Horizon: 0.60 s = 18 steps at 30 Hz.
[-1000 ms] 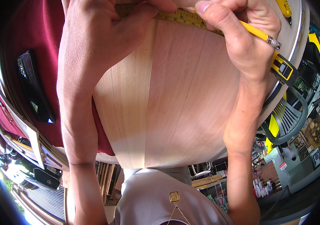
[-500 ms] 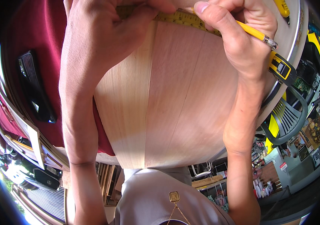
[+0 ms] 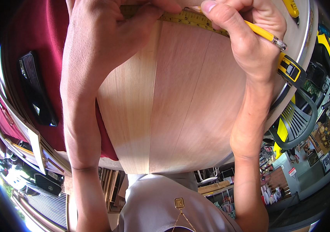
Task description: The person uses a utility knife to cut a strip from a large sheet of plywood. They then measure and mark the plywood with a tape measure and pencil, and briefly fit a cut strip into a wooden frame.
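My left hand (image 3: 103,38) is closed on a yellow tape measure blade (image 3: 188,18), thumb and fingers pressed together on it near the top edge of the view. The blade lies across a wooden panel (image 3: 188,96), which has a paler strip on its left side and a thin dark line running down it. My right hand (image 3: 250,46) grips a yellow pencil (image 3: 260,31) between thumb and fingers. Its tip meets the panel's far side beside the blade, though the point itself is hard to make out. The far end of the tape is hidden behind my left hand.
Dark red cloth (image 3: 49,34) lies to the left, with a long glossy black object (image 3: 37,89) on it. A yellow-and-black tool (image 3: 291,70) sits at the table's right edge, and another yellow object (image 3: 291,7) lies farther up. Shelves and clutter stand beyond on the lower right.
Almost nothing differs. My right hand and the pencil have shifted very slightly to the right; the left hand keeps its hold on the tape.
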Available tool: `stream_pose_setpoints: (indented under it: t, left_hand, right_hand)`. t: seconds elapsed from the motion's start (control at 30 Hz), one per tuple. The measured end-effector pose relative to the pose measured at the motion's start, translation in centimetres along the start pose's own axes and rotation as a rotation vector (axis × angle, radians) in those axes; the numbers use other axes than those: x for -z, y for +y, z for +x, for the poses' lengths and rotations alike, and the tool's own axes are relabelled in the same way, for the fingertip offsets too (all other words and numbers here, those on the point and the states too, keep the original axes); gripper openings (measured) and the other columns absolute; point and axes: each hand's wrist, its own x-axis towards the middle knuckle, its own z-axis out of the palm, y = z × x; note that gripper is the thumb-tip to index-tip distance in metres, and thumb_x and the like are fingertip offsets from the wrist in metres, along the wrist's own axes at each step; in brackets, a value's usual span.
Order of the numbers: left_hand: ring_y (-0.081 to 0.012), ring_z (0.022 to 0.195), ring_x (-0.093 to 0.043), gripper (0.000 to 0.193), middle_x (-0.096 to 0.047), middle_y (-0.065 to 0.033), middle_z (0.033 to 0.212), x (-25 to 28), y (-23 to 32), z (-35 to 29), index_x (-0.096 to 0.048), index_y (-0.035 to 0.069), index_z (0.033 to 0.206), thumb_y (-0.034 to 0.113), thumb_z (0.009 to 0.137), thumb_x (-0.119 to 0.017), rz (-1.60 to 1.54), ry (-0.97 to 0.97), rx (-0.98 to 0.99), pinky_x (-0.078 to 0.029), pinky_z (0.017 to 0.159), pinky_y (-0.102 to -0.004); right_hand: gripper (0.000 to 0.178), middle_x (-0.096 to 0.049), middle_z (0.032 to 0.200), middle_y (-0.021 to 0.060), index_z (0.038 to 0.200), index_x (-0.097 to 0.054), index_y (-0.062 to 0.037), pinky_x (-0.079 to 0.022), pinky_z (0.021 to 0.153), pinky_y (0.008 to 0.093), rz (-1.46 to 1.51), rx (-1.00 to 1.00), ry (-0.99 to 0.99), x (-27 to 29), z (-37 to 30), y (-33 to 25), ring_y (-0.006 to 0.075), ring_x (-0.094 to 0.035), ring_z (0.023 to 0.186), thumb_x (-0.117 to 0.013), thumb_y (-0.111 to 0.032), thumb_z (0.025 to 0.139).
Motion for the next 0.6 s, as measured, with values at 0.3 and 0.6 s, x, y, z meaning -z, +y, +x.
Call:
stream_pose_setpoints:
  t: [0.3, 0.6]
  left_hand:
    - [-0.0091, 0.064, -0.050, 0.022, -0.067, 0.0024, 0.068, 0.04, 0.07, 0.18, -0.081, 0.012, 0.077, -0.004, 0.066, -0.072, 0.011, -0.013, -0.012, -0.035, 0.074, -0.0313]
    - [-0.0097, 0.064, -0.051, 0.023, -0.067, 0.0023, 0.068, -0.14, 0.59, 0.09, -0.081, 0.012, 0.077, -0.005, 0.066, -0.072, 0.135, -0.033, -0.013, -0.036, 0.075, -0.0317]
  right_hand:
    - [0.024, -0.060, 0.065, -0.0009, 0.074, -0.053, -0.0083, -0.043, 0.054, 0.0189, 0.061, -0.050, 0.013, -0.22, -0.09, -0.29, 0.0025, -0.052, 0.058, -0.070, 0.002, 0.088]
    - [0.023, -0.061, 0.065, -0.0005, 0.075, -0.054, -0.0082, -0.043, 0.054, 0.0191, -0.004, -0.020, -0.019, 0.06, 0.01, -0.20, 0.0026, -0.052, 0.057, -0.070, 0.003, 0.088]
